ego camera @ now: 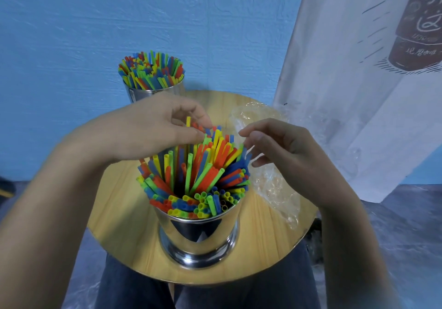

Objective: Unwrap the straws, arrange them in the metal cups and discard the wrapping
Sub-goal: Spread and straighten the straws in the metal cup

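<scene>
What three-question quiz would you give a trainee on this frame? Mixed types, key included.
1. True or false: the near metal cup and the far metal cup both hold straws.
2. Where is the clear plastic wrapping? A: inside the near metal cup. B: on the round wooden table, right of the near metal cup. C: on the floor.
3. Fill in: the left hand pinches a ___ straw above the near metal cup.
Key: 1 true; 2 B; 3 yellow.
</scene>
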`<action>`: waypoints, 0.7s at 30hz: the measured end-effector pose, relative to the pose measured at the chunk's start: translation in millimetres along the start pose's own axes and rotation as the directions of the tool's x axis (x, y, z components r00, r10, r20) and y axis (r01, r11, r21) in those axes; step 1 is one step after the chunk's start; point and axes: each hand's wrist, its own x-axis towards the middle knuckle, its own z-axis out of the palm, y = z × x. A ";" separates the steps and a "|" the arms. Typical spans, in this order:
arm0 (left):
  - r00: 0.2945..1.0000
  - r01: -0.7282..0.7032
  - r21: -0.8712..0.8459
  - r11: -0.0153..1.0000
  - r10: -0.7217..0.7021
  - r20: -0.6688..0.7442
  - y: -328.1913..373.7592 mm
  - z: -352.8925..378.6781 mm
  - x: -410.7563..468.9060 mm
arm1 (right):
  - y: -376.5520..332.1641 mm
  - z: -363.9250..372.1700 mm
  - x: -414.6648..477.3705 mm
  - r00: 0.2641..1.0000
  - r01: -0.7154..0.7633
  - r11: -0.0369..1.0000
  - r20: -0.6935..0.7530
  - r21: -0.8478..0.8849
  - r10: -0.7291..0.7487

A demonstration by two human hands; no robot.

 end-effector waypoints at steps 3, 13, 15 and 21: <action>0.998 0.037 0.055 0.998 -0.034 -0.058 -0.8 -2.1 -3.3 | -2.5 -1.3 -2.2 0.997 -0.010 1.000 0.072 -0.016 0.011; 0.989 0.128 0.099 0.987 -0.134 0.063 2.8 -6.0 -11.8 | -0.3 2.8 2.6 0.997 -0.004 1.000 0.075 0.001 0.004; 0.987 0.110 0.053 0.992 -0.116 0.115 5.6 -2.5 -9.2 | -0.8 3.9 3.1 0.997 -0.003 1.000 0.077 -0.002 0.003; 0.990 0.081 -0.082 0.993 -0.071 0.119 7.0 0.5 -3.6 | 0.5 2.7 2.5 0.997 0.003 1.000 0.077 0.003 -0.003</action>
